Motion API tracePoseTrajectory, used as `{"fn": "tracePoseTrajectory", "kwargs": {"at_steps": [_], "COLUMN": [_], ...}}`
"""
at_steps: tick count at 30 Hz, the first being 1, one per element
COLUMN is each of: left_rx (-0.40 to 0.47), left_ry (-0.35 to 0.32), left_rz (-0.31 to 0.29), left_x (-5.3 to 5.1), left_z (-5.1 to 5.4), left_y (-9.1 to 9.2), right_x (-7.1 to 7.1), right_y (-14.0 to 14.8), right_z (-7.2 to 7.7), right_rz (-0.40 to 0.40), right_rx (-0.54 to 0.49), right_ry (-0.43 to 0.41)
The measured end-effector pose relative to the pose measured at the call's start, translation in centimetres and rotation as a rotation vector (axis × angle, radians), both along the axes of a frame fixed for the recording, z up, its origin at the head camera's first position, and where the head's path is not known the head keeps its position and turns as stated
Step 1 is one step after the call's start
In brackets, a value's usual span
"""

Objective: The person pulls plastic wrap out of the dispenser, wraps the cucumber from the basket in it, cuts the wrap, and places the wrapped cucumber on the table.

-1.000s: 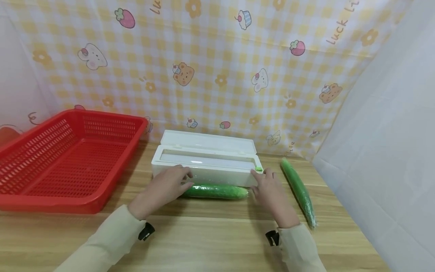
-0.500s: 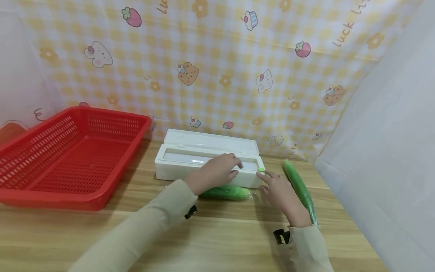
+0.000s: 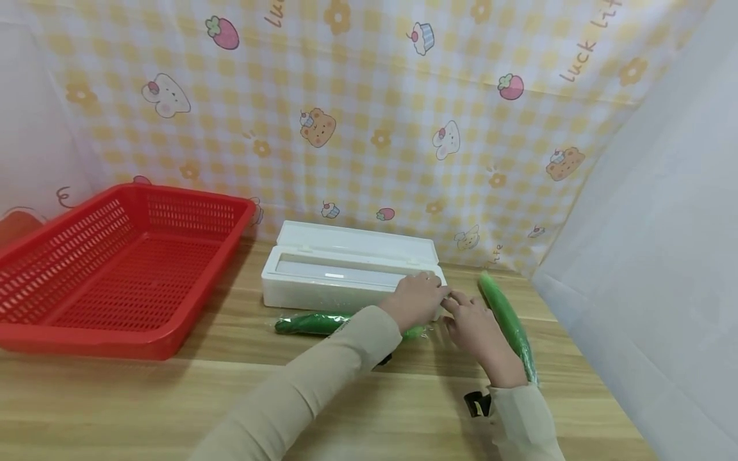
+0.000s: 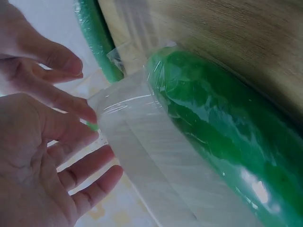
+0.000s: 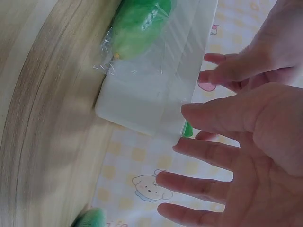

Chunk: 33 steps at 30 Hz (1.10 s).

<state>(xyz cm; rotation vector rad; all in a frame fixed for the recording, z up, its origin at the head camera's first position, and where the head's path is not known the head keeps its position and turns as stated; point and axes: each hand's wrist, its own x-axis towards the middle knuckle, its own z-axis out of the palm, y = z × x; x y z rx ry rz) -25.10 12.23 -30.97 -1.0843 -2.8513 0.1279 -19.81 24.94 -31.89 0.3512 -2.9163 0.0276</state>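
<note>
A white cling film dispenser [image 3: 323,294] stands with its lid [image 3: 357,242] raised behind it. Against its front lies a cucumber [image 3: 311,324] in clear film [image 4: 128,101], which stretches from it over the dispenser's front. My left hand [image 3: 416,298] reaches across the dispenser's right end, fingers loosely extended by the top edge, hiding part of the cucumber. Beside it is my right hand [image 3: 473,330], its index fingertip touching the dispenser's corner. In the right wrist view, a green slider [image 5: 188,129] shows between the right thumb and index finger.
A red plastic basket [image 3: 167,336] stands on the left of the wooden table [image 3: 357,416]. Another film-wrapped cucumber [image 3: 507,317] lies right of my right hand. A checked cloth [image 3: 369,173] hangs close behind the dispenser, and a white sheet [image 3: 646,256] borders the right side.
My left hand has moved right, from the cucumber's left part to the dispenser's right end beside my right hand. The right hand stays at the corner. The cucumber's left end is uncovered.
</note>
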Motion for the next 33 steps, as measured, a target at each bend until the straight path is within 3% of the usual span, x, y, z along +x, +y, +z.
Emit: {"fn": "tracePoseTrajectory", "kwargs": {"at_steps": [4, 9, 25, 33], "left_rx": [-0.025, -0.031, -0.003, -0.037], "left_ry": [0.090, 0.136, 0.036, 0.053], "left_rz": [-0.003, -0.003, 0.038, 0.018], "left_x": [0.2, 0.1, -0.1, -0.1], "left_z": [-0.2, -0.3, -0.2, -0.1], "left_y": [0.3, 0.3, -0.2, -0.4], "right_x": [0.1, 0.1, -0.2, -0.1], "right_y": [0.1, 0.1, -0.8, -1.0], "right_z": [0.0, 0.2, -0.4, -0.5], "right_rz": [0.010, -0.001, -0.075, -0.093], "right_rx": [0.002, -0.006, 0.075, 0.133], "right_ry": [0.024, 0.010, -0.017, 0.002]}}
